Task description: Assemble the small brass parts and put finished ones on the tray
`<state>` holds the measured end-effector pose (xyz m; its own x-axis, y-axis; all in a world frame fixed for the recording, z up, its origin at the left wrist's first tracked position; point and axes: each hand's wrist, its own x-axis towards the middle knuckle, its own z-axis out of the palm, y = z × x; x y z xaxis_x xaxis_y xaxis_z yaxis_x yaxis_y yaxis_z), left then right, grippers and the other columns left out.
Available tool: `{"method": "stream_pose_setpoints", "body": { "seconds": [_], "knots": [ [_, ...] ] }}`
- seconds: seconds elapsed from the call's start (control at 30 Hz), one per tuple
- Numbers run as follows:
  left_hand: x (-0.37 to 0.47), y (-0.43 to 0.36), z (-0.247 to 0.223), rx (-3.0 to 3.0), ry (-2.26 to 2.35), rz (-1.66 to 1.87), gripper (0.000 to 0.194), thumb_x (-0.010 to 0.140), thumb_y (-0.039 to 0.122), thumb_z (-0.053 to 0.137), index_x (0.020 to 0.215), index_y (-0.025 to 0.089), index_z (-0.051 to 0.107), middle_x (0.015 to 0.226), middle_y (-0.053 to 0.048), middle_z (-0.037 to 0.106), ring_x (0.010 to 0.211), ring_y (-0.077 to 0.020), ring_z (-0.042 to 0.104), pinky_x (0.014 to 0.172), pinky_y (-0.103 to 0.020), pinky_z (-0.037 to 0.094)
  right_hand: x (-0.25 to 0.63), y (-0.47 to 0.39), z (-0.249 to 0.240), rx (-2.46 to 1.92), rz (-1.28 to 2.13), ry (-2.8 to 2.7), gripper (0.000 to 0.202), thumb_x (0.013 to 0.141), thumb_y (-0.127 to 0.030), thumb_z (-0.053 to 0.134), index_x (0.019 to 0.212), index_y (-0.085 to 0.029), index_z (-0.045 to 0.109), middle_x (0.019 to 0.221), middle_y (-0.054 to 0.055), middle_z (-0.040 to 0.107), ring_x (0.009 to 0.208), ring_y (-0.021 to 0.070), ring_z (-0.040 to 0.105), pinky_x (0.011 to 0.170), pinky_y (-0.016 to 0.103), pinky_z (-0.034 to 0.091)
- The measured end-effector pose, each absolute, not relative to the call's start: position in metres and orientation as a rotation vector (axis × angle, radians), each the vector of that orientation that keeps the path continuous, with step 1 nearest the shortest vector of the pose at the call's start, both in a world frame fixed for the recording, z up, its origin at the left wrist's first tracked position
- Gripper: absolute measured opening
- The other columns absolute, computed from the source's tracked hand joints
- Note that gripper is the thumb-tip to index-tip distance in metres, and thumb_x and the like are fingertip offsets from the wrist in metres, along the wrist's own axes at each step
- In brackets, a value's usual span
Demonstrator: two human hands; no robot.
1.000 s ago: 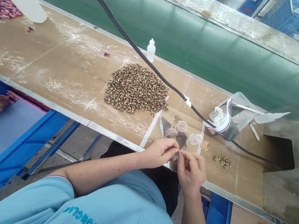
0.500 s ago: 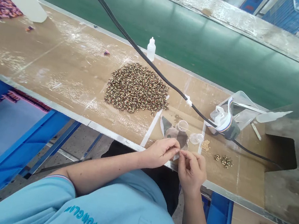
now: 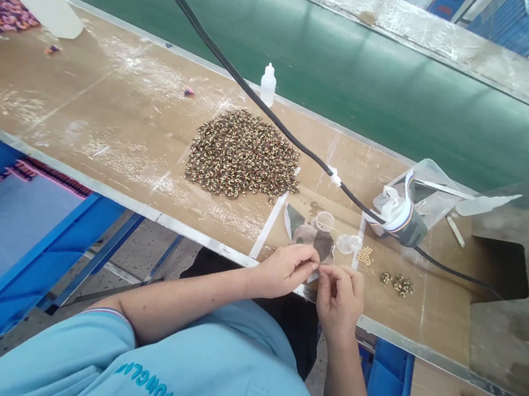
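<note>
Fingertips meeting over the bench's near edge, supplies fanned out beyond

Nearest the body, a bare left hand (image 3: 285, 272) and a bare right hand (image 3: 341, 304) face each other, each closed in a pinch of thumb and forefinger. Their tips nearly touch; whether a small part sits between them I cannot tell. The left forearm comes in on a long slant from the side, while the right one rises more steeply.

Just past the pinch, partly behind the fingers, lies a flat grey-brown patterned patch (image 3: 306, 233). Its longer run seems to slope from far left down to near right, towards the fingertips, so neither hand is plainly closer to it.

At its far side is a clear round plastic cup (image 3: 325, 221); a second clear round dish (image 3: 349, 244) sits to the right, with a little scatter of tan beads (image 3: 365, 255) beside it. Further right is a small cluster of curled brown-and-gold pieces (image 3: 403, 285). Beads and cluster both lie nearer the right hand.

The big heap of similar brown-and-gold pieces (image 3: 245, 155) is another matter (it dwarfs everything else on the board): beyond the left hand and off to its left, therefore nearer that hand. Behind the heap, a small white plastic squeeze bottle (image 3: 268, 86) stands upright.
</note>
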<state>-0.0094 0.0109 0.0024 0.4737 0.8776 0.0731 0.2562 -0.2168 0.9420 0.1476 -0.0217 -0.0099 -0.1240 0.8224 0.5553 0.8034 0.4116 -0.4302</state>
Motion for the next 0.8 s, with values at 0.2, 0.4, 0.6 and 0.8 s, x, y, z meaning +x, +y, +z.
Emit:
{"method": "stream_pose_setpoints", "body": {
  "seconds": [0.2, 0.4, 0.6, 0.8],
  "knots": [
    [-0.008, 0.009, 0.0011, 1.763, 0.978, 0.792, 0.019, 0.089, 0.023, 0.036, 0.081, 0.018, 0.053, 0.075, -0.003, 0.057, 0.071, -0.0143, 0.05, 0.075, -0.027, 0.043, 0.1488, -0.0199, -0.0121, -1.406, 0.083, -1.953, 0.013, 0.092, -0.027, 0.045, 0.088, -0.023, 0.056, 0.084, 0.004, 0.059, 0.082, 0.0155, 0.056, 0.069, 0.029, 0.047],
    [-0.0069, 0.0089, -0.0019, 1.778, 0.961, 0.799, 0.019, 0.089, 0.023, 0.035, 0.083, 0.018, 0.053, 0.076, -0.004, 0.057, 0.074, -0.0153, 0.052, 0.075, -0.027, 0.043, 0.1482, -0.0193, -0.0116, -1.396, 0.12, -1.973, 0.013, 0.093, -0.026, 0.042, 0.087, -0.023, 0.053, 0.083, 0.003, 0.059, 0.082, 0.0151, 0.056, 0.068, 0.029, 0.045],
    [-0.007, 0.0092, -0.0021, 1.792, 0.943, 0.822, 0.018, 0.09, 0.022, 0.036, 0.082, 0.017, 0.052, 0.075, -0.003, 0.056, 0.073, -0.0147, 0.052, 0.074, -0.026, 0.043, 0.1468, -0.0187, -0.0115, -1.382, 0.154, -1.954, 0.01, 0.093, -0.023, 0.043, 0.087, -0.022, 0.05, 0.081, 0.002, 0.058, 0.079, 0.014, 0.056, 0.066, 0.027, 0.043],
    [-0.0076, 0.0088, 0.0011, 1.76, 0.966, 0.795, 0.018, 0.09, 0.022, 0.037, 0.082, 0.018, 0.052, 0.072, -0.002, 0.056, 0.071, -0.0144, 0.052, 0.074, -0.026, 0.043, 0.1477, -0.0169, -0.0112, -1.387, 0.2, -1.949, 0.01, 0.093, -0.024, 0.041, 0.086, -0.022, 0.048, 0.078, 0.0, 0.058, 0.073, 0.013, 0.056, 0.062, 0.026, 0.042]
  ]
}}
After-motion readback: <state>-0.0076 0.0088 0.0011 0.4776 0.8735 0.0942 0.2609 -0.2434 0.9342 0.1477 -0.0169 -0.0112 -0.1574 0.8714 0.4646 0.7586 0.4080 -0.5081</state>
